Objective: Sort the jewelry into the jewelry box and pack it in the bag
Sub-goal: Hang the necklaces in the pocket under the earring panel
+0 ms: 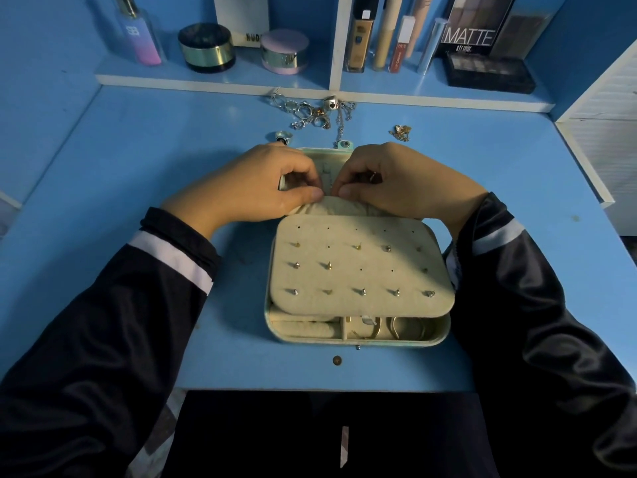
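Observation:
A pale green jewelry box (358,341) lies open on the blue desk, its beige earring panel (358,267) studded with several earrings. My left hand (251,188) and my right hand (400,182) meet over the box's lid half, fingers curled, pinching a thin necklace (326,177) at the lid's beige pocket (341,205). A pile of silver jewelry (312,110) lies beyond the box. A ring (284,136) sits at its left, and a gold chain (402,131) at its right. No bag is in view.
A shelf (213,82) at the desk's back holds a perfume bottle (138,36), two jars (206,46), makeup tubes (382,32) and a palette (489,72). A small stud (337,359) lies on the desk in front of the box. A white cabinet (606,108) stands right.

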Available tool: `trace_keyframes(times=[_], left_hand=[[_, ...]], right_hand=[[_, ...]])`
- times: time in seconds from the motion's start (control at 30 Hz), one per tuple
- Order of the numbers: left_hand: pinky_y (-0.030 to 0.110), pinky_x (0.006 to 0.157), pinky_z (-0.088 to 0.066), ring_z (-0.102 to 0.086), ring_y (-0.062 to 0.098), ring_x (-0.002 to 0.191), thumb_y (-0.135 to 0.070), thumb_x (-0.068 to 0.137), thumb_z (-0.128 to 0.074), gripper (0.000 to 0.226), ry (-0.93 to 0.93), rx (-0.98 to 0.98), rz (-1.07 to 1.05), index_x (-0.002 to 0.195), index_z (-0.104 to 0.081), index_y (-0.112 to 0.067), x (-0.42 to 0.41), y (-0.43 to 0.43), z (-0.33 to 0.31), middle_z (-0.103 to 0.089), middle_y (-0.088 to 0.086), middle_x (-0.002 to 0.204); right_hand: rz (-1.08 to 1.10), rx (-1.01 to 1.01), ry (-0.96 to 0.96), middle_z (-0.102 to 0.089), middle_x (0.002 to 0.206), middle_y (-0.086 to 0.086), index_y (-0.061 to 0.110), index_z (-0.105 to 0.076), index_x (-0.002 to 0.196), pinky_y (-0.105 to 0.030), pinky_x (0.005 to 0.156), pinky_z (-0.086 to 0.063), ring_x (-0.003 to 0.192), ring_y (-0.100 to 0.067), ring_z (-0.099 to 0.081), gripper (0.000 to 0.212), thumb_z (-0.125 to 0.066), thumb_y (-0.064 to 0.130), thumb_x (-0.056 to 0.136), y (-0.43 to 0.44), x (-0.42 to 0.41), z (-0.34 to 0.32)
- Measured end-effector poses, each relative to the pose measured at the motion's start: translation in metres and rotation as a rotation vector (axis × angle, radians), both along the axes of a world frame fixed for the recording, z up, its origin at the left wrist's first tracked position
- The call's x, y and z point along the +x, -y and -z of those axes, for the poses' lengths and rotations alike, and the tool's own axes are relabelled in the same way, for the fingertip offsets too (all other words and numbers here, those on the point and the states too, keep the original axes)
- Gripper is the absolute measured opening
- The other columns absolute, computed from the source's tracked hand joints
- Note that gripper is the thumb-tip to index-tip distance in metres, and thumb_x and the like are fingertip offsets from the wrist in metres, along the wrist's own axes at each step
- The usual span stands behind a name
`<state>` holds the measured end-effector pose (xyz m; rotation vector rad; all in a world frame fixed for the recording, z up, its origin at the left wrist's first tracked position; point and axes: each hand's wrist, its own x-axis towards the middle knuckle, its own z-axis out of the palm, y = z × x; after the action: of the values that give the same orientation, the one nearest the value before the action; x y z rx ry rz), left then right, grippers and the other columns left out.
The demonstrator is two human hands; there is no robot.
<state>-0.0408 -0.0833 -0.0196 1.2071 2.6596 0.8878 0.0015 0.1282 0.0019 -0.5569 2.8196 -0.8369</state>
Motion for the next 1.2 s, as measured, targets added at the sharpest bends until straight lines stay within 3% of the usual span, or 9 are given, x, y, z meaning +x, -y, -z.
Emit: trace_keyframes(times=[0.2, 0.37, 0.5, 0.63, 0.83, 1.07, 1.2], left_hand=[[0.032, 0.086, -0.043, -0.051, 0.012, 0.091, -0.035, 0.087, -0.064, 0.018, 0.012, 0.009, 0.012, 0.092, -0.072, -0.020, -0.001, 0.000, 0.004, -0.058, -0.022, 0.084], [0.015, 0.077, -0.039, -0.050, 0.001, 0.077, -0.028, 0.090, -0.067, 0.014, -0.026, 0.051, -0.005, 0.090, -0.072, -0.015, -0.004, -0.003, 0.006, -0.059, -0.019, 0.081], [0.028, 0.081, -0.045, -0.055, 0.009, 0.082, -0.027, 0.090, -0.066, 0.012, -0.119, 0.127, -0.049, 0.093, -0.071, -0.016, -0.006, -0.012, 0.008, -0.064, -0.006, 0.085], [0.029, 0.087, -0.044, -0.057, 0.011, 0.091, -0.032, 0.091, -0.060, 0.016, -0.203, 0.179, -0.082, 0.097, -0.071, -0.022, -0.015, -0.024, 0.008, -0.064, -0.006, 0.094], [0.032, 0.093, -0.044, -0.057, 0.012, 0.102, -0.030, 0.095, -0.058, 0.016, -0.189, 0.164, -0.050, 0.103, -0.070, -0.023, -0.040, -0.045, 0.006, -0.064, -0.005, 0.105], [0.033, 0.095, -0.045, -0.057, 0.011, 0.105, -0.033, 0.097, -0.057, 0.022, -0.091, 0.025, 0.024, 0.112, -0.070, -0.023, -0.079, -0.083, -0.001, -0.065, -0.006, 0.112], [0.032, 0.095, -0.044, -0.057, 0.012, 0.107, -0.031, 0.096, -0.060, 0.023, -0.079, -0.053, 0.060, 0.115, -0.070, -0.023, -0.097, -0.100, 0.000, -0.064, -0.004, 0.114]], right_hand=[[-0.005, 0.005, 0.011, -0.057, 0.082, 0.017, 0.020, -0.072, 0.094, -0.009, 0.068, -0.039, 0.073, 0.004, -0.052, 0.009, -0.065, 0.016, 0.091, 0.002, 0.001, 0.001], [0.026, -0.047, -0.005, -0.062, 0.084, 0.012, 0.018, -0.073, 0.092, -0.013, 0.068, -0.042, 0.070, 0.001, -0.053, 0.007, -0.067, 0.017, 0.090, -0.003, 0.000, 0.001], [0.159, -0.145, -0.086, -0.063, 0.079, 0.012, 0.018, -0.072, 0.095, -0.010, 0.065, -0.043, 0.066, 0.001, -0.054, 0.009, -0.066, 0.014, 0.090, -0.016, -0.006, 0.001], [0.381, -0.268, -0.169, -0.059, 0.072, 0.012, 0.016, -0.071, 0.095, -0.008, 0.058, -0.041, 0.056, 0.002, -0.051, 0.014, -0.061, 0.009, 0.090, -0.034, -0.017, 0.009], [0.658, -0.246, -0.300, -0.058, 0.078, 0.009, 0.008, -0.070, 0.099, -0.002, 0.062, -0.036, 0.067, -0.001, -0.048, 0.014, -0.059, 0.008, 0.090, -0.059, -0.041, 0.031], [0.658, -0.113, -0.365, -0.061, 0.100, -0.011, 0.006, -0.070, 0.111, 0.002, 0.066, -0.026, 0.079, -0.013, -0.048, 0.022, -0.061, 0.008, 0.090, -0.068, -0.059, 0.048], [0.631, -0.124, -0.348, -0.054, 0.100, -0.009, 0.008, -0.070, 0.115, 0.000, 0.070, -0.028, 0.081, -0.012, -0.048, 0.024, -0.063, 0.011, 0.092, -0.069, -0.062, 0.049]])
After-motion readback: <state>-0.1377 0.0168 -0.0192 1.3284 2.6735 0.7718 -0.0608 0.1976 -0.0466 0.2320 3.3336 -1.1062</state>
